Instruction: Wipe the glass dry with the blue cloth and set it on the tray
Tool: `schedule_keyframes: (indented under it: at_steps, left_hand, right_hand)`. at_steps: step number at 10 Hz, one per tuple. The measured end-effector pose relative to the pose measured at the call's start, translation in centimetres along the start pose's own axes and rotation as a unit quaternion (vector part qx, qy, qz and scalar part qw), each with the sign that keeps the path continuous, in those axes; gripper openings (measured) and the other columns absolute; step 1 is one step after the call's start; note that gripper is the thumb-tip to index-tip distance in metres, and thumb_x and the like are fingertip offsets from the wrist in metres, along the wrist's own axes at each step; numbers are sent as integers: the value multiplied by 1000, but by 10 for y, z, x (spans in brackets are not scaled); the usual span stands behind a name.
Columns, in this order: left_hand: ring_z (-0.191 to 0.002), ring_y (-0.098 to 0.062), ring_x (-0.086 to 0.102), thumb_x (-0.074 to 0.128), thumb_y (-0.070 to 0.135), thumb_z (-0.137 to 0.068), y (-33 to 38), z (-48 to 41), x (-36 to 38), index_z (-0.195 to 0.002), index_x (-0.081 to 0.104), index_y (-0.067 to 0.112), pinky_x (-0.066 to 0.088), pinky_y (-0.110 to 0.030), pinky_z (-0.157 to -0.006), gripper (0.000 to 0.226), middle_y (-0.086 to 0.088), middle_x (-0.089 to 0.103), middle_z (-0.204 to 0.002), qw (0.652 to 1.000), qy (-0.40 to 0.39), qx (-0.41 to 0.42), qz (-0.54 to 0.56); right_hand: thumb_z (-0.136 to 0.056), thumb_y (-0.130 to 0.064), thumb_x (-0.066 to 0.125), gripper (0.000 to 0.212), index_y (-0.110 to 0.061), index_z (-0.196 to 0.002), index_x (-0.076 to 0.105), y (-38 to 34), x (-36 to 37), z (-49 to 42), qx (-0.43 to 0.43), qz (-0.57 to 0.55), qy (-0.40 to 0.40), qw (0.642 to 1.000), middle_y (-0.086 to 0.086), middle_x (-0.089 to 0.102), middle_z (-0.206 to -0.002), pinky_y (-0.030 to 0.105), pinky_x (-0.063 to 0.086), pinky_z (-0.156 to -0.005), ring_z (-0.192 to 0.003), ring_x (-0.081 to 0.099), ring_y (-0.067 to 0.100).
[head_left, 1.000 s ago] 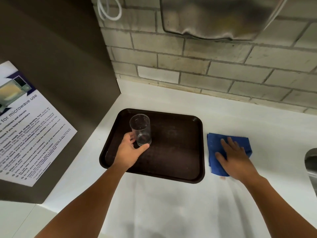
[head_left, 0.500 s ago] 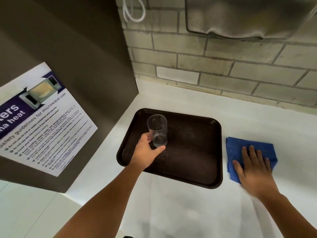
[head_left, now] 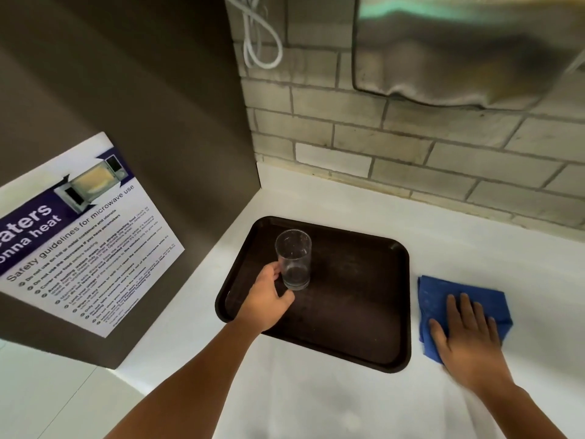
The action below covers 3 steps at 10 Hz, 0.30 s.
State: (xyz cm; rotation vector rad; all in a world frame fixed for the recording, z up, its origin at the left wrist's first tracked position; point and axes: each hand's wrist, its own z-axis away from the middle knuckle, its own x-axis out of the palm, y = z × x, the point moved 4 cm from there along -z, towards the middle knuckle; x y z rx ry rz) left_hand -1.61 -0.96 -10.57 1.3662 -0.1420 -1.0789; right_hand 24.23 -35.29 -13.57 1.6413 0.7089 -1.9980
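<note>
Because the glass (head_left: 293, 259) has to end up standing on the tray (head_left: 357, 312), my left hand (head_left: 267, 301) cups its lower half, fingers and thumb curled round it, with its base upright on the tray's left part. My right hand (head_left: 465, 335) lies open and flat on the folded blue cloth (head_left: 443, 293), pinning it to the counter (head_left: 348, 198) just right of the tray.
</note>
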Motion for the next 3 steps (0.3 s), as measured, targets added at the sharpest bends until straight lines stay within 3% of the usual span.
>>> schedule_keyframes:
  at_steps: [1,2,3]
  left_hand:
    - [-156,-23,48,72,16,-101,5,6,-8,-168,37,24,40,-43,-128,76,-2,49,-170,998,9,1,-62]
    - [-158,-24,46,62,24,-108,8,13,-20,-172,32,20,36,-36,-125,70,-3,42,-176,994,32,14,-105]
    - [-162,-23,40,52,31,-114,15,21,-35,-173,31,21,31,-32,-126,64,-1,38,-178,989,71,37,-128]
  right_hand:
    - [-108,-35,53,68,13,-155,48,-10,-23,6,110,-82,-41,990,42,48,-159,72,44,-116,-144,51,63]
    - [-116,-40,30,67,-2,-171,21,-24,-40,3,74,-101,18,992,23,20,-181,47,25,-134,-167,25,40]
    - [-118,-27,33,67,-1,-172,4,-33,-43,-8,96,-150,-10,984,18,6,-185,38,14,-138,-171,13,32]
